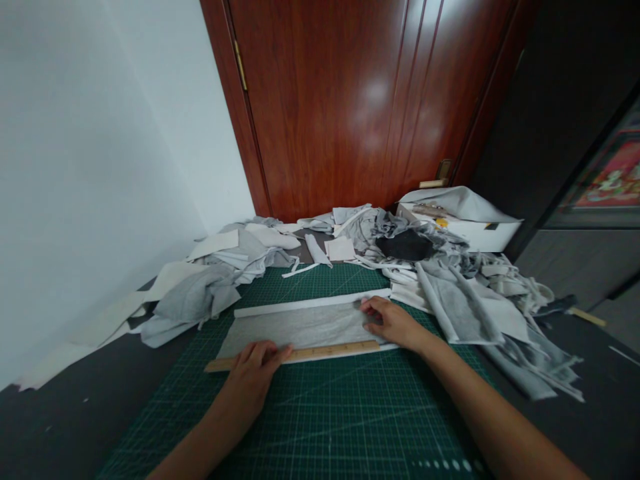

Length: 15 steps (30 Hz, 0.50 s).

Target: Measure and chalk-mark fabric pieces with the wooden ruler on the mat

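A rectangle of thin grey fabric (310, 325) lies flat on the green cutting mat (330, 413), with a white strip (310, 303) along its far edge and a white band showing along its near edge. Across the near side of the fabric lies a wooden ruler (330, 350). My left hand (255, 370) is closed over the ruler's left part, thumb and fingers pressing on it. At the fabric's right end, my right hand (390, 322) has its thumb and forefinger apart, fingertips at the cloth surface. The undersides of its other fingers are hidden.
Heaps of grey and white cloth (200, 293) line the left side. More crumpled cloth (460, 300) lies on the right, beside a white box (480, 233). A pale square piece (340, 249) sits at the back. Behind stand a brown door (340, 100) and a white wall (100, 120).
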Each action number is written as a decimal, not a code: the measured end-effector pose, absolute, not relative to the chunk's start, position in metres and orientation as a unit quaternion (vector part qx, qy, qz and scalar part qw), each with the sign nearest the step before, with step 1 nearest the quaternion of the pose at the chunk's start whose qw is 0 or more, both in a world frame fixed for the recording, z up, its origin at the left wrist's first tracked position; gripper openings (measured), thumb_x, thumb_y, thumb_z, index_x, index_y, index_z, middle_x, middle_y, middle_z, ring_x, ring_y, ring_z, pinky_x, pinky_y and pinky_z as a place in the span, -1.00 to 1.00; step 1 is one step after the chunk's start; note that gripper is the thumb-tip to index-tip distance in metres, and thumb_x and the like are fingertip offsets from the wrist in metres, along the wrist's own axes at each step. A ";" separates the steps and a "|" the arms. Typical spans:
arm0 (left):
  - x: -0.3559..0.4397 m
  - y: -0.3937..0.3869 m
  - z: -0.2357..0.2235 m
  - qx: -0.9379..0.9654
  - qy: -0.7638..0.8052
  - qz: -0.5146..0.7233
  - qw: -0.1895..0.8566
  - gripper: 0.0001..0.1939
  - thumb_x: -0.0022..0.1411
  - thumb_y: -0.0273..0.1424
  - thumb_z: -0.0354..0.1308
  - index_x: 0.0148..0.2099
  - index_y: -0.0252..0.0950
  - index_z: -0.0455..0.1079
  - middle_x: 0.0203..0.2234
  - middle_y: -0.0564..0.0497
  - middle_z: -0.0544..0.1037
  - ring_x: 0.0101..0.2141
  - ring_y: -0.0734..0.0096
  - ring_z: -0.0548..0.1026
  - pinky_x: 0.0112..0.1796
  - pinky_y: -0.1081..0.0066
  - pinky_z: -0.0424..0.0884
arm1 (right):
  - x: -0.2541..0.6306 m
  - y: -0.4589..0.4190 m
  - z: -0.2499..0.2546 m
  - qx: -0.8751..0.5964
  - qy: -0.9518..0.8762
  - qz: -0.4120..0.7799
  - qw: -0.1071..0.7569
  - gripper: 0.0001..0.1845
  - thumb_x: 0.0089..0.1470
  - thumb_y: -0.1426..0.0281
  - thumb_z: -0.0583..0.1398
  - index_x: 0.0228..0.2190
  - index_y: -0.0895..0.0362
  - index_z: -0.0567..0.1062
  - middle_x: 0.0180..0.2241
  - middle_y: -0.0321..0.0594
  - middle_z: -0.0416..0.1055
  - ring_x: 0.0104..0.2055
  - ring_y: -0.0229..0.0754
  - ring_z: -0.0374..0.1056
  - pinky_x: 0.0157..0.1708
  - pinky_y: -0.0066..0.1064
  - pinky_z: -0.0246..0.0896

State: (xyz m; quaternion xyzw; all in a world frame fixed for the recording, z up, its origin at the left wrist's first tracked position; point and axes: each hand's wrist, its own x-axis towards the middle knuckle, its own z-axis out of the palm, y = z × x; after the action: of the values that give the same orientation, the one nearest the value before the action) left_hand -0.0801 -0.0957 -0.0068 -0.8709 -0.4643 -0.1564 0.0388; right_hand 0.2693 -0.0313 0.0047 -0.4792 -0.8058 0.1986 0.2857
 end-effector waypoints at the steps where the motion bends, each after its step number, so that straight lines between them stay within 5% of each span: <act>1: -0.083 -0.093 -0.006 -0.868 -0.468 -0.162 0.038 -0.42 0.22 -0.65 -0.16 0.19 -0.11 0.29 -0.14 -0.08 0.37 -0.13 0.23 0.34 -0.06 0.16 0.34 | 0.269 -0.031 0.005 -0.478 -0.806 0.199 0.288 -0.63 -0.09 0.53 0.25 -0.16 0.16 0.43 -0.12 -0.12 0.40 -0.17 -0.15 0.35 -0.10 -0.27 0.26; 15: -0.076 -0.076 0.030 -0.901 -0.416 -0.120 0.000 -0.65 0.28 -0.56 -0.11 0.00 -0.22 0.39 -0.15 -0.03 0.47 -0.11 0.33 0.42 -0.03 0.32 0.38 | 0.272 -0.031 0.000 -0.463 -0.808 0.205 0.302 -0.61 -0.10 0.49 0.27 -0.15 0.14 0.43 -0.09 -0.12 0.40 -0.13 -0.12 0.35 -0.07 -0.26 0.25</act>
State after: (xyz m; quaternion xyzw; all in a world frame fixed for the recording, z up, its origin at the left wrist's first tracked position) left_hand -0.0762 -0.0759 0.0302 -0.9015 -0.4159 -0.1197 0.0004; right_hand 0.2721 -0.0308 0.0002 -0.4628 -0.8078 0.2049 0.3022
